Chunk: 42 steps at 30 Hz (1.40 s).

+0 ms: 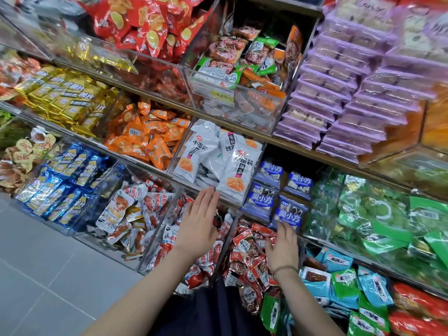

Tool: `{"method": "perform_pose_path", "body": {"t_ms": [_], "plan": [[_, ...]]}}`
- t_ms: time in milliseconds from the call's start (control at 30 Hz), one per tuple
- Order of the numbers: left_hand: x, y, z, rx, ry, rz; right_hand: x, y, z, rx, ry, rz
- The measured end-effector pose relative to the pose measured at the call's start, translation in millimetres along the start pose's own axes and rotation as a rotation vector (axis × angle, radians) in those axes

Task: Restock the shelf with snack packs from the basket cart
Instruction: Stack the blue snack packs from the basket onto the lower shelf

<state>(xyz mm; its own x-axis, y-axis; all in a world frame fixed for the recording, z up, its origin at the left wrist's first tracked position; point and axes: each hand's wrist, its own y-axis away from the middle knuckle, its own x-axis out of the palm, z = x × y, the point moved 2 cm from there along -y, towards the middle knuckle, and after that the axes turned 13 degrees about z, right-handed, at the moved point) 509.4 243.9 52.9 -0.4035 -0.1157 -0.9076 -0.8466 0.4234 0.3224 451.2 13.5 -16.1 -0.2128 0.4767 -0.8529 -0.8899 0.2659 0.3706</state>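
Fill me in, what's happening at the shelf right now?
A person faces a snack shelf of clear bins. Both hands are open and empty: the left hand reaches up toward the white packs, the right hand hovers by the blue packs, above a bin of red packs. No pack is being carried, and the basket cart is out of view.

Both forearms (145, 289) run out of the bottom edge. The left hand (198, 224) covers part of the red-and-white packs (196, 272) beneath it, and the right hand (283, 246) hides some of the dark red packs (247, 248). The yellow label (221, 95) on a clear bin is too blurred to read. The purple packs (339, 88) and green packs (378, 229) are cut off at the right edge. The top-left bin (29, 27) is smeared, and its contents cannot be told.
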Motion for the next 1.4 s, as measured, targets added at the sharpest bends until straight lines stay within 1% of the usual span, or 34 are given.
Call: {"method": "perform_pose_path", "body": {"t_ms": [33, 100, 200, 333, 400, 467, 533, 633, 767, 833, 933, 1000, 1133, 1200, 1267, 1333, 1400], "plan": [[0, 0, 0, 0.002, 0.004, -0.002, -1, -5, 0, 0.012, 0.070, 0.028], [1, 0, 2, 0.006, 0.008, -0.005, -5, -12, -1, 0.035, 0.125, 0.042], [2, 0, 3, -0.009, -0.017, 0.002, -11, -17, -5, 0.051, 0.120, 0.059], [1, 1, -2, -0.033, -0.048, 0.014, -17, -19, -7, 0.024, 0.116, 0.121], [-1, 5, -5, -0.023, -0.019, -0.010, -22, -16, -7, 0.001, 0.041, 0.118], [2, 16, -7, -0.024, 0.012, -0.033, -25, -9, -7, -0.057, -0.054, 0.075], [13, 32, -9, -0.061, 0.047, -0.019, -25, 5, -10, -0.099, -0.169, 0.050], [37, 58, -10, -0.143, 0.183, 0.062, -20, 33, -20, -0.099, -0.285, 0.098], [72, 92, -8, -0.256, 0.358, 0.217, -9, 79, -38, -0.073, -0.396, 0.182], [92, 113, -5, -0.296, 0.403, 0.309, 0, 107, -47, -0.030, -0.445, 0.195], [123, 149, 7, -0.330, 0.367, 0.473, 24, 155, -64, 0.062, -0.466, 0.191], [142, 174, 17, -0.327, 0.346, 0.550, 45, 189, -79, 0.137, -0.478, 0.189], [175, 226, 29, -0.335, 0.306, 0.709, 91, 264, -114, 0.391, -0.500, 0.305], [191, 250, 31, -0.309, 0.273, 0.774, 111, 301, -132, 0.493, -0.508, 0.335], [203, 269, 29, -0.277, 0.228, 0.830, 122, 334, -148, 0.574, -0.524, 0.326], [214, 287, 24, -0.248, 0.200, 0.860, 129, 366, -162, 0.656, -0.512, 0.349], [222, 302, 16, -0.234, 0.206, 0.862, 133, 391, -175, 0.699, -0.517, 0.354]]}}
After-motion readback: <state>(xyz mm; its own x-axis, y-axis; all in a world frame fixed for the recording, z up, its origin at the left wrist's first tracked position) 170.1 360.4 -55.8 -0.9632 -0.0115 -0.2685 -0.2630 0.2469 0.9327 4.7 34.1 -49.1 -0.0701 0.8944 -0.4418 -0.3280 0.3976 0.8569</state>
